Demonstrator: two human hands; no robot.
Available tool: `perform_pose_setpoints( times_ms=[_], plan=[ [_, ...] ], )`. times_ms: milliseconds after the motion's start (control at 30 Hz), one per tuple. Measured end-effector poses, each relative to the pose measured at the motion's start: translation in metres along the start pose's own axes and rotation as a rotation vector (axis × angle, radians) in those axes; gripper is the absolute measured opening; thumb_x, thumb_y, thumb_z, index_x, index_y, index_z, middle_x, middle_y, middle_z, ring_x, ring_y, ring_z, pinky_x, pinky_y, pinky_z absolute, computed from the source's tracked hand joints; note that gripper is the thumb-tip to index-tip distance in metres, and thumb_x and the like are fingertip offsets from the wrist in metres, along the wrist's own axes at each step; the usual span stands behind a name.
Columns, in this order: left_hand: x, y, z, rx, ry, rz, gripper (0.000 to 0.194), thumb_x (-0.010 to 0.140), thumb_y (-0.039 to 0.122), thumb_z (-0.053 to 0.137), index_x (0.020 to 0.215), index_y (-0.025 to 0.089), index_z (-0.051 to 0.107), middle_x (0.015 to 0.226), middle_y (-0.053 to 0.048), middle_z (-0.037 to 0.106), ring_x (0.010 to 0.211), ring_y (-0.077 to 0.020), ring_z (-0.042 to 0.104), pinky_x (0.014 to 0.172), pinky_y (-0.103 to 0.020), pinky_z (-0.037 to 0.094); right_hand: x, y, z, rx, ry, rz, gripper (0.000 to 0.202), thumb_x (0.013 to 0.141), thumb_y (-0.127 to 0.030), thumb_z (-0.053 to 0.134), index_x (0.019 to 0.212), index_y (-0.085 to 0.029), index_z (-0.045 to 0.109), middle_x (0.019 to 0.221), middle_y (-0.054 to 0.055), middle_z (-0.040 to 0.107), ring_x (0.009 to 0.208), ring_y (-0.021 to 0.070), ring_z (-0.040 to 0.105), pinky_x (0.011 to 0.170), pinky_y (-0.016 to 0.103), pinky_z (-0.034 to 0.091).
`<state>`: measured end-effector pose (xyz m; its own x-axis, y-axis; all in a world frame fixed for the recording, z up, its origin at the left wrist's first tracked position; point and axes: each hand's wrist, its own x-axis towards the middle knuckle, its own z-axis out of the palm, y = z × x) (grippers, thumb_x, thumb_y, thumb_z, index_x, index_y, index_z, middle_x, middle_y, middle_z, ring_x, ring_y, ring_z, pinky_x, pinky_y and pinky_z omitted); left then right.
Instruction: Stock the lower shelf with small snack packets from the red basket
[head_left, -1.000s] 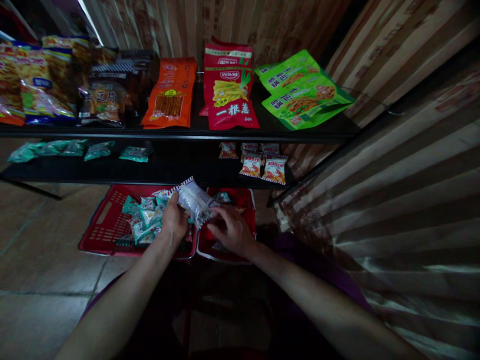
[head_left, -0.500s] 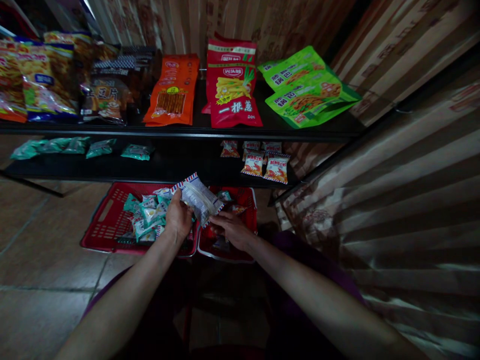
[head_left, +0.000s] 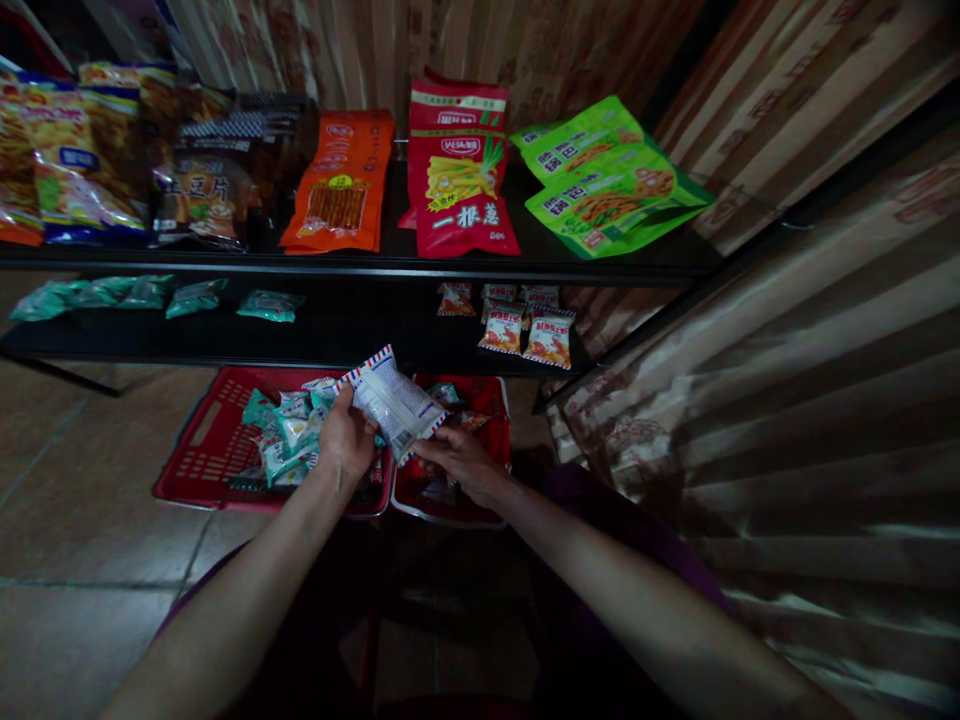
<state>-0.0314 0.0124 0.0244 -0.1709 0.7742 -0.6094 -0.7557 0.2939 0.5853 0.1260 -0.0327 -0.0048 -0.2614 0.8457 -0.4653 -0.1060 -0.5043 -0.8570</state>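
A small snack packet (head_left: 396, 402) with striped ends is held tilted between both hands, its printed back facing up. My left hand (head_left: 347, 437) is closed on its left end, thumb on top. At the lower right corner, my right hand (head_left: 466, 462) pinches the packet. Below the hands stand two red baskets: the left basket (head_left: 196, 455) contains several teal packets (head_left: 294, 432), and the right basket (head_left: 495, 400) has a few packets, partly hidden by my right hand.
A black two-tier shelf (head_left: 360, 330) spans the front. Its lower tier bears teal packets (head_left: 271, 305) at left and orange-white packets (head_left: 547, 338) at right. On top are orange bags (head_left: 341, 190), red bags (head_left: 465, 180) and green bags (head_left: 611, 185). A curtain (head_left: 810, 420) hangs at right.
The packet has turned slightly so more of its printed back faces up. Both hands keep hold of it, and the whole view has shifted a little.
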Motion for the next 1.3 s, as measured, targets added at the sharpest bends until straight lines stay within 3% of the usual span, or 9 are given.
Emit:
perform_pose_setpoints(
  times_ms=[267, 433, 600, 733, 967, 1300],
  plan=[
    [-0.009, 0.009, 0.006, -0.088, -0.007, 0.027, 0.020, 0.089, 0.019, 0.043, 0.080, 0.012, 0.060, 0.063, -0.002, 0.063, 0.048, -0.0078, 0.053, 0.046, -0.017, 0.042, 0.010, -0.008, -0.013, 0.179, 0.153, -0.056, 0.038, 0.054, -0.046, 0.080, 0.074, -0.018, 0.065, 0.069, -0.002, 0.065, 0.062, 0.0086, 0.058, 0.058, 0.021, 0.044],
    [-0.004, 0.013, 0.001, 0.011, 0.004, 0.011, 0.009, 0.077, 0.013, 0.051, 0.073, 0.014, 0.058, 0.062, -0.001, 0.062, 0.049, -0.0089, 0.054, 0.050, -0.019, 0.044, 0.013, -0.008, -0.016, 0.175, 0.232, -0.102, 0.035, 0.054, -0.043, 0.079, 0.074, -0.018, 0.065, 0.067, -0.002, 0.064, 0.059, 0.0074, 0.055, 0.056, 0.020, 0.041],
    [0.003, 0.023, -0.006, 0.286, -0.075, 0.118, 0.014, 0.061, 0.009, 0.064, 0.074, 0.014, 0.065, 0.064, 0.000, 0.066, 0.055, -0.0110, 0.057, 0.053, -0.021, 0.042, 0.011, -0.012, -0.023, -0.005, 0.225, -0.175, 0.027, 0.059, -0.041, 0.074, 0.072, -0.018, 0.066, 0.060, -0.004, 0.060, 0.056, 0.0085, 0.051, 0.055, 0.023, 0.038],
    [0.001, 0.027, -0.011, 0.392, -0.065, 0.165, 0.010, 0.058, 0.014, 0.070, 0.068, 0.014, 0.067, 0.060, 0.000, 0.065, 0.053, -0.0108, 0.056, 0.055, -0.022, 0.042, 0.009, -0.013, -0.026, -0.143, 0.230, -0.216, 0.023, 0.062, -0.040, 0.071, 0.069, -0.019, 0.066, 0.055, -0.004, 0.056, 0.054, 0.0096, 0.048, 0.054, 0.024, 0.037],
    [0.003, 0.022, -0.012, 0.315, 0.053, 0.298, 0.016, 0.053, 0.017, 0.074, 0.065, 0.015, 0.065, 0.060, 0.002, 0.065, 0.056, -0.0101, 0.056, 0.058, -0.022, 0.043, 0.004, -0.013, -0.021, -0.105, 0.170, -0.177, 0.025, 0.062, -0.039, 0.069, 0.074, -0.017, 0.069, 0.062, -0.001, 0.062, 0.058, 0.0107, 0.052, 0.058, 0.025, 0.039],
    [-0.005, 0.024, -0.005, 0.296, 0.037, 0.298, 0.021, 0.049, 0.021, 0.076, 0.063, 0.015, 0.063, 0.056, 0.002, 0.063, 0.052, -0.0102, 0.054, 0.056, -0.022, 0.041, 0.001, -0.018, -0.019, 0.013, 0.223, -0.070, 0.026, 0.057, -0.037, 0.075, 0.073, -0.017, 0.071, 0.067, 0.002, 0.068, 0.061, 0.0129, 0.058, 0.058, 0.026, 0.041]
  ],
)
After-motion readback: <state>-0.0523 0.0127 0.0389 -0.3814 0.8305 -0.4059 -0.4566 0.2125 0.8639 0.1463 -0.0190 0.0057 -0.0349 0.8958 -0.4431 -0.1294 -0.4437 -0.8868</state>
